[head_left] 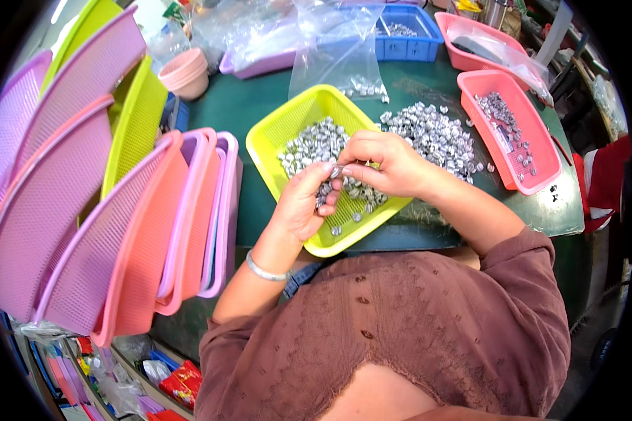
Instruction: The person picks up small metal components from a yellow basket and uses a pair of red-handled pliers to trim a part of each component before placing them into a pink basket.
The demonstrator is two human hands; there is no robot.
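Observation:
A lime-green plastic basket [260, 144] stands on the table in front of me, with many small silvery metal parts [316, 140] inside. Over its near half, my left hand [307, 200] is closed around several of these parts, some showing between the fingers. My right hand [383, 165] meets it from the right. Thumb and index finger of that hand pinch one small metal part [336, 170] at the left fingertips. The part is too small for its exact kind to be told. To the right of the basket lies a loose heap of similar metal parts [435, 140].
Pink, purple and green baskets [147, 231] stand stacked along the left. A pink basket [470, 98] with more parts is at the right. Behind are a clear plastic bag [330, 67], a blue crate [407, 48] and stacked pink pots [185, 74] on the green table [225, 112].

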